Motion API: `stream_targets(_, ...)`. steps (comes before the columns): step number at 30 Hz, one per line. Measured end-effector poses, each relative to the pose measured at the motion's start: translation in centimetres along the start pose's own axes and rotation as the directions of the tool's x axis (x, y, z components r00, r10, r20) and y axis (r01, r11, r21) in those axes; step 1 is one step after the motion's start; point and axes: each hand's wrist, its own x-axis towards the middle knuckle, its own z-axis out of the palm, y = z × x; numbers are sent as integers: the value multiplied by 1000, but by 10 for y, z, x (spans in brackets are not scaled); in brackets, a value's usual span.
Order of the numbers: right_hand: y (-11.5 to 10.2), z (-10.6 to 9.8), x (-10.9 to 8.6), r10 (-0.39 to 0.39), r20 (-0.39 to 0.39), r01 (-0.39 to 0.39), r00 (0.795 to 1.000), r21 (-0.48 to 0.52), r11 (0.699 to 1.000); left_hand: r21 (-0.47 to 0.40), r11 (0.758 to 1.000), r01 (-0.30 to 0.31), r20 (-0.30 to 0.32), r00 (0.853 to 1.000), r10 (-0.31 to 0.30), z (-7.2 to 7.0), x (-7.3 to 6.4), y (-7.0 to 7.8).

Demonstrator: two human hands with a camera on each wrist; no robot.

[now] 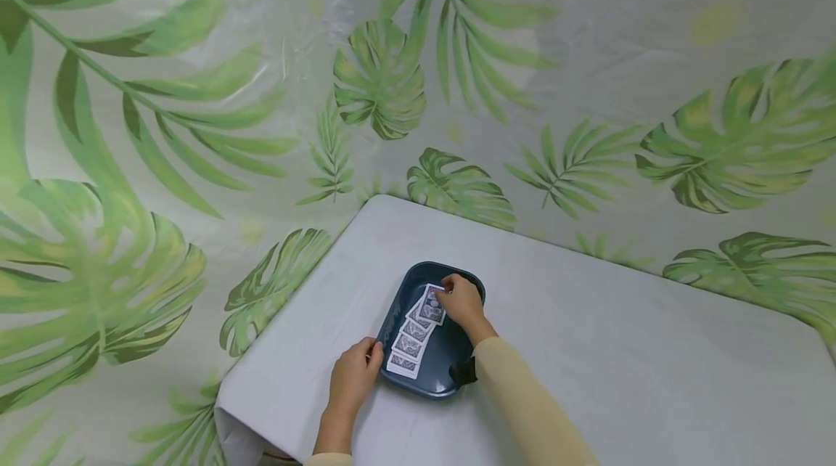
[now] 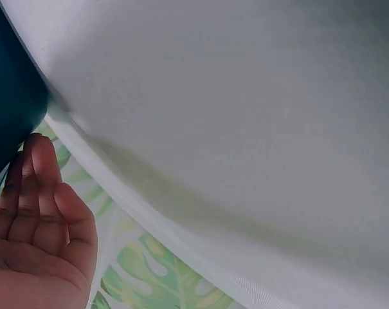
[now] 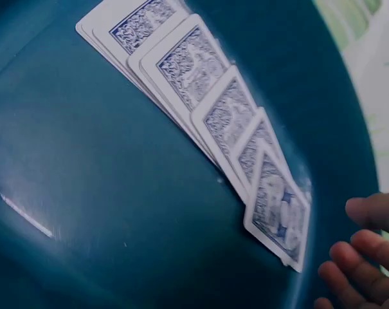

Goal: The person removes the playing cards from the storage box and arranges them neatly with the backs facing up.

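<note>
A dark teal tray (image 1: 439, 387) holds a fanned row of playing cards (image 1: 409, 345), backs up with a blue pattern and white borders. The topmost card (image 3: 279, 207) lies at the far end of the row, angled across the one beneath it. Close to that card is my right hand (image 1: 462, 301); in the right wrist view its fingertips (image 3: 342, 253) stand just apart from the card's edge, with nothing between them. My left hand (image 1: 355, 373) is at the tray's left side, fairly straight fingers (image 2: 43, 158) touching the tray's outer wall (image 2: 17, 96).
The tray stands on a table with a white cloth (image 1: 588, 350), near the table's left edge. Behind and to the left hangs a leaf-patterned covering (image 1: 379, 81). A black band (image 1: 463, 372) shows at the right sleeve, over the tray's near right side.
</note>
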Motion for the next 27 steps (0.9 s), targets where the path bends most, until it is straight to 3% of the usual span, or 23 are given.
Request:
stream_targets(10, 5, 13, 11, 106, -42, -110, 993, -105, 988, -9, 999, 35, 60, 998, -35, 0, 1, 1)
stream_targets(19, 16, 22, 14, 121, 23, -112, 992, -235, 966, -41, 997, 68, 87, 994, -65, -1, -4, -1)
stream_targets(27, 15, 23, 17, 127, 57, -108, 990, -268, 957, -44, 997, 58, 77, 996, -54, -2, -2, -1)
